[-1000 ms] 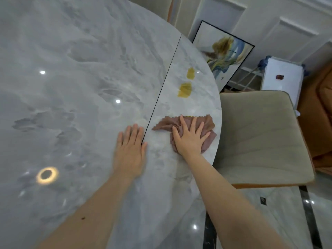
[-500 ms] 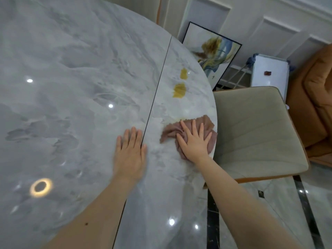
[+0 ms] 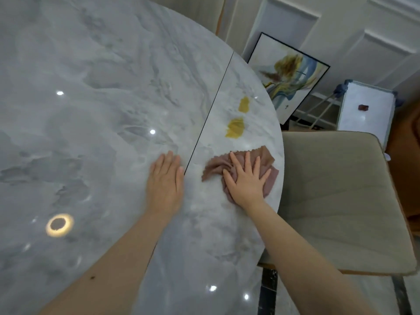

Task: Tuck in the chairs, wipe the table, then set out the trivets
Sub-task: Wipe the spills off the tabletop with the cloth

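Over the past second the cloth (image 3: 241, 169) is kept pressed flat under the right hand (image 3: 246, 181) just short of the yellow stains (image 3: 235, 131) — wiping is judged unfinished — while the open left hand (image 3: 164, 180) is braced on the tabletop (image 3: 91, 110).

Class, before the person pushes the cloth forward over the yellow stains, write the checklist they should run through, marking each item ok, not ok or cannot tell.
1. Right hand flat on the crumpled mauve cloth: ok.
2. Left hand braced flat on the grey marble table: ok.
3. Path to the two yellow stains free of objects: ok.
4. Stains wiped: not ok, both are there.
5. Cloth fully on the table: cannot tell, it lies at the rim.
6. Beige padded chair tucked in: ok, its seat is partly under the table.
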### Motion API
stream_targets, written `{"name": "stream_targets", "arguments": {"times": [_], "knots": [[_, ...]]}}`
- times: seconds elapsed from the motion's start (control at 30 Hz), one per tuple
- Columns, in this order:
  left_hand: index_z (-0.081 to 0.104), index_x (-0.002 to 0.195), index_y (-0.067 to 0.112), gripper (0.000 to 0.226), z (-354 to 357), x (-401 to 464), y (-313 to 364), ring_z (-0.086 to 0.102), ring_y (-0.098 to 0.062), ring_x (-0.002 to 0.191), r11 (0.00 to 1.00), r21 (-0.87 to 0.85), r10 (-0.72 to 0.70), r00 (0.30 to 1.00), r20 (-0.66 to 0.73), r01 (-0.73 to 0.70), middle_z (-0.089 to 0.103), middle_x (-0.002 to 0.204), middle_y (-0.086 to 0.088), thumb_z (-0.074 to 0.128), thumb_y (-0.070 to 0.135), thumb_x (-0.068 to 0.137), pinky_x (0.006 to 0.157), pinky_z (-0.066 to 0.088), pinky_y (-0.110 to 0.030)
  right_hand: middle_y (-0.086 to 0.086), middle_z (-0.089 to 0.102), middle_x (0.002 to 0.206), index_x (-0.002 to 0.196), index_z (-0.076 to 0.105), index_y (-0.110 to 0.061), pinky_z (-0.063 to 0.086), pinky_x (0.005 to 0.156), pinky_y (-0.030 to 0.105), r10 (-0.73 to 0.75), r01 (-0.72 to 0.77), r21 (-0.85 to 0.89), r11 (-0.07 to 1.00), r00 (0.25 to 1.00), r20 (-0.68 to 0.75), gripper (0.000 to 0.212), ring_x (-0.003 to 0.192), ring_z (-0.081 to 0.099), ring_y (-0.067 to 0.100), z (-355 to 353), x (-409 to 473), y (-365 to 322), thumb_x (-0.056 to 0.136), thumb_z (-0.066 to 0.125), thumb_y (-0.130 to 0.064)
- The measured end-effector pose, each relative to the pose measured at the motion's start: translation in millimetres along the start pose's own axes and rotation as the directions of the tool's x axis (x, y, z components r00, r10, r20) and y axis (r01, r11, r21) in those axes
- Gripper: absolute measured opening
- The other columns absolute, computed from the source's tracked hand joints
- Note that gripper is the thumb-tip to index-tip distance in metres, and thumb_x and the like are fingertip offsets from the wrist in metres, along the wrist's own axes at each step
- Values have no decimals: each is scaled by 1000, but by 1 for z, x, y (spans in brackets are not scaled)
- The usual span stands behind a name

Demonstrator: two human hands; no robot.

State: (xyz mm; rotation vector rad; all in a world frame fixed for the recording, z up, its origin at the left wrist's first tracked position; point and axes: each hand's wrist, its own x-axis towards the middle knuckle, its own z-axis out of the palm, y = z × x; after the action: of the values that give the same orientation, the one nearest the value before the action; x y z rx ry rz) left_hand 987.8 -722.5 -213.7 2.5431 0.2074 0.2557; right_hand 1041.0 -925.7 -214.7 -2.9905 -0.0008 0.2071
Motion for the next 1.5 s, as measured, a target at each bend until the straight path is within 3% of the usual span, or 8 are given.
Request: {"name": "stream_targets", "arguments": {"times": [0.17,0.27,0.43,0.67,0.77,0.97,1.13,1.5], "knots": [[45,138,8,66,15,13,0,28,-24,141,998,43,-54,998,-40,56,39,148,-7,8,40,94,116,14,-37,10,-5,160,150,8,-41,-16,107,65,-24,24,21,999,1000,-9,64,145,-11,38,7,22,-51,91,23,-62],[43,140,8,67,14,11,-1,27,-22,142,998,24,-52,998,-24,52,38,149,-6,6,40,94,116,12,-34,11,-5,160,150,9,-40,-18,108,62,-194,194,30,980,981,-9,70,145,-13,37,11,-10,-55,85,14,-65],[46,137,6,65,12,12,0,31,-27,139,994,107,-31,999,10,30,41,147,-10,10,39,95,115,16,-39,2,-8,160,146,2,-50,-14,112,58,-464,466,-29,884,884,58,63,146,-17,30,8,-45,-3,89,23,-65],[56,127,0,55,21,12,15,51,-38,123,950,286,121,992,32,-125,54,134,-18,19,29,100,106,24,-45,2,-11,160,148,0,-48,-15,113,56,-109,111,-31,993,992,58,66,145,-17,29,-11,12,37,86,13,-68],[50,135,7,51,30,25,36,45,-34,130,959,265,86,994,59,-99,47,142,-12,25,28,95,109,24,-48,6,-9,160,148,2,-48,-15,112,58,-40,39,18,999,999,33,74,145,-15,33,-8,11,25,78,5,-74],[34,145,12,65,51,88,59,25,-28,142,980,198,-7,998,61,-5,30,153,-8,8,40,92,114,12,-51,9,-9,160,148,4,-48,-18,107,62,49,-49,16,999,999,-2,82,144,-13,38,-13,61,25,72,7,-79],[32,146,13,70,75,149,70,22,-27,143,973,228,-47,998,39,37,29,153,-6,2,42,89,115,10,-50,8,-8,160,147,7,-49,-17,108,64,-18,17,24,1000,1000,4,72,145,-14,37,-27,147,38,84,29,-76],[34,145,11,59,101,194,62,26,-24,141,953,272,-131,991,-30,135,33,151,-4,10,36,96,114,11,-45,2,-8,161,147,6,-50,-16,112,57,-350,351,-17,936,935,55,74,146,-15,28,-47,282,46,82,29,-77]]}}
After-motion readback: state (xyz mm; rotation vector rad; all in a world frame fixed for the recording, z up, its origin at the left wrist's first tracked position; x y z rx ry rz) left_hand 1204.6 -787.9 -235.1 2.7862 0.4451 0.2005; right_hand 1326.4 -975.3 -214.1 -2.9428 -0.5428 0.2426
